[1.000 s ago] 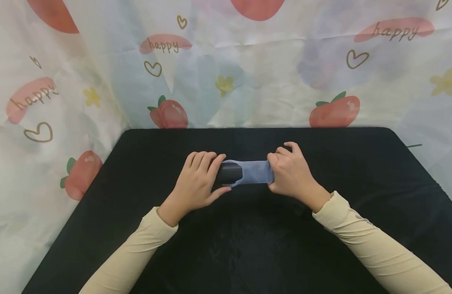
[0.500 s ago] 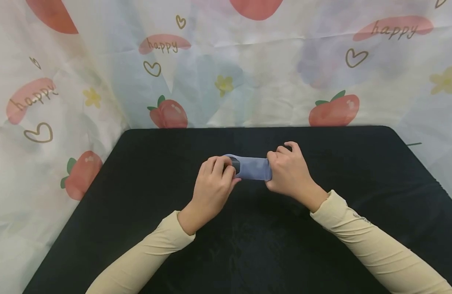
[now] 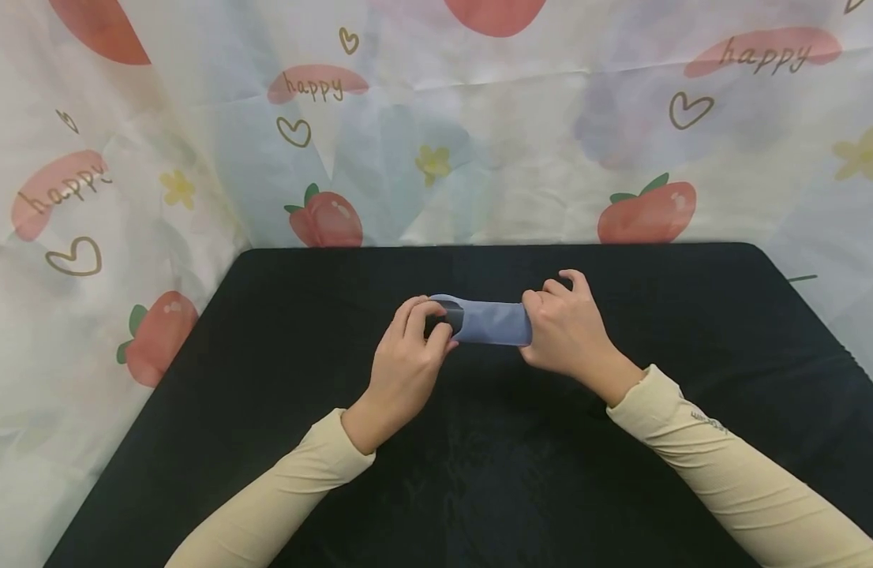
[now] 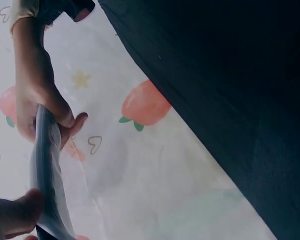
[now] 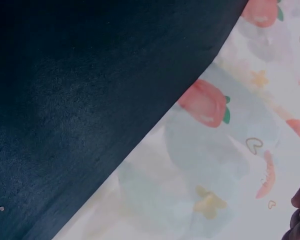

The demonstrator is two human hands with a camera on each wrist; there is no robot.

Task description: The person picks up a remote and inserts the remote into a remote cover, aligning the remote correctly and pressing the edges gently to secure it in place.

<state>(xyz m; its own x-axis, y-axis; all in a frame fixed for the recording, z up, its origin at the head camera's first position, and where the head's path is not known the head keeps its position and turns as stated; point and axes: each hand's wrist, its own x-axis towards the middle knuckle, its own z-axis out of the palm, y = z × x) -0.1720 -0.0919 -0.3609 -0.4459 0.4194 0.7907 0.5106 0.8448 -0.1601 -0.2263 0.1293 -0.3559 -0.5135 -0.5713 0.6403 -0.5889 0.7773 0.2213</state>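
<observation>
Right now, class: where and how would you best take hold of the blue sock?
Grip the blue sock by its two ends, one from each side, as the left hand and right hand do: it is long, limp and stretched sideways above the black table.

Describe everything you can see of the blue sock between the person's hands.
The blue sock is a pale grey-blue, thin, soft-looking knit with a dark patch at its left end. It stretches flat and sideways above the middle of the black table. The left hand pinches the dark end and the right hand grips the other end. In the left wrist view it shows as a narrow band, edge on.
</observation>
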